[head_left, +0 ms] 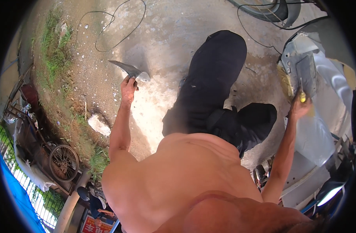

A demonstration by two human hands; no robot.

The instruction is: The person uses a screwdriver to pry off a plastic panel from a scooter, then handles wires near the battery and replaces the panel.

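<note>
Fingers of the left hand (127, 91) pinch together on the near edge of a dark, curved piece (127, 69) with a pale end, out over the ground (166, 50) at left. On the right, the right hand (300, 109) is curled round a yellow-handled screwdriver (302, 96), its shaft pointing far, over a grey panel (305, 72); whether its tip touches, I cannot tell. A thin black cable (143, 15) loops at far left.

1. A sheet piece (136, 72) was in the left hand (128, 90), left of centre.
2. A tool (302, 97) was in the right hand (301, 108), at right.
3. Grass (53, 58) lay upper left.
4. A tire (280, 12) stood upper right.
</note>
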